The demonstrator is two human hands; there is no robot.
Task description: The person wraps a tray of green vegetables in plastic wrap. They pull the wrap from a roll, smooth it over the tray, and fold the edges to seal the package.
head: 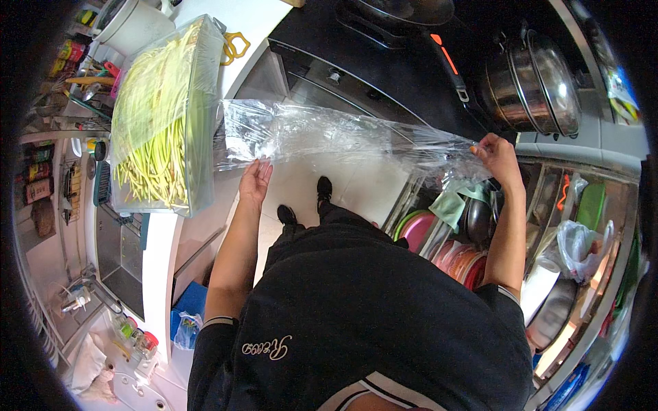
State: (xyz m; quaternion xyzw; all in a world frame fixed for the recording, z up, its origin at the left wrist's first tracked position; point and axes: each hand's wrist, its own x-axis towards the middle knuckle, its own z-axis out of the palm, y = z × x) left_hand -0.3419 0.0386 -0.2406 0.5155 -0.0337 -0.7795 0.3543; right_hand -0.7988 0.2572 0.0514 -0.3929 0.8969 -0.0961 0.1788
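Observation:
A sheet of clear plastic film (334, 133) stretches from a transparent rectangular container (203, 159) on the left to my right hand (496, 159). My right hand pinches the bunched end of the film. Palm up, my left hand (254, 180) rests its fingertips at the film's lower edge near the container, without a visible grip. Long pale-green vegetable stems (157, 159) fill the container, and a layer of film lies over part of them. Where the film joins the container's far side is hard to make out.
Yellow-handled scissors (235, 49) lie behind the container, by a white pot (133, 25). A black cooktop (390, 72) holds a pan (411, 10) and a steel steamer pot (534, 85). Shelves with plates (460, 262) stand at right. A sink (121, 262) is at left.

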